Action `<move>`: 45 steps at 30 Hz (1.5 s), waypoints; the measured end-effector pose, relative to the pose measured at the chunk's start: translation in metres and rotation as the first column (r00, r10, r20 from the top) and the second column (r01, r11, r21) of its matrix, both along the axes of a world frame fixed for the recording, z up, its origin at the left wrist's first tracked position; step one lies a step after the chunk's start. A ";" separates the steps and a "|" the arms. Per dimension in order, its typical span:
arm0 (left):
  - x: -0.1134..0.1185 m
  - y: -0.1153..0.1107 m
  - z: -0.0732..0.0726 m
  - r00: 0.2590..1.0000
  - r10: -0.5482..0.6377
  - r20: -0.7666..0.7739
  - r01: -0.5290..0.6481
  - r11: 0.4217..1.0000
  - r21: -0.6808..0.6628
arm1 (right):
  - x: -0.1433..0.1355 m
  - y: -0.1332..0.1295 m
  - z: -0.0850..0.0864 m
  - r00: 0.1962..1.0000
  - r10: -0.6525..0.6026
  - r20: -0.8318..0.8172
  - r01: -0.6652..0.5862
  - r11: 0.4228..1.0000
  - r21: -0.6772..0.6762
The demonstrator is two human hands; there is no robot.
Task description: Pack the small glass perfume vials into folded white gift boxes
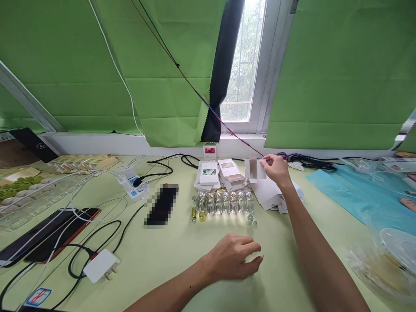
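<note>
My right hand (275, 168) pinches the edge of a small white carton (253, 167) whose end is open, its flaps spread. My left hand (236, 256) is over the near part of the table, thumb and fingers apart, with nothing in it. Between the hands, several clear glass bottles (225, 203) lie in a row. Around them are a green-gold cap (202, 216), a small gold pump part (193, 214) and a pale green cap (250, 219). Behind the row lie printed white boxes (209, 172), and below the right hand are flattened white cartons (269, 194).
Left lie two phones (61, 236) under tangled cables, a white charger (102, 265) and a power strip (132, 184). Farther left stands a clear tray (24, 199). On the right are blue plastic sheeting (354, 190) and a clear round container (398, 247). Green blinds (338, 78) hang behind.
</note>
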State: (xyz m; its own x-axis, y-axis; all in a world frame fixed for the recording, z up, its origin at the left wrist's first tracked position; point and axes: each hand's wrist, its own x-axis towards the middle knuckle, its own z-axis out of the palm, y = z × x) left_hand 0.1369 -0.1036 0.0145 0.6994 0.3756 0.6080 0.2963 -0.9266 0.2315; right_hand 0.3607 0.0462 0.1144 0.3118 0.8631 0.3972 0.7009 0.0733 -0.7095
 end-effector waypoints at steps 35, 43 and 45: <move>-0.001 -0.001 0.003 0.999 -0.001 -0.038 0.000 1.000 -0.011 | -0.003 0.011 -0.028 0.997 0.014 -0.073 0.000 0.981 0.192; -0.001 -0.001 0.002 0.999 0.003 -0.042 -0.003 1.000 -0.011 | -0.003 0.013 -0.031 0.998 0.006 -0.059 0.005 0.984 0.176; -0.001 -0.001 0.003 0.999 0.003 -0.045 -0.003 1.000 -0.014 | -0.002 0.014 -0.033 0.998 0.002 -0.056 0.007 0.987 0.158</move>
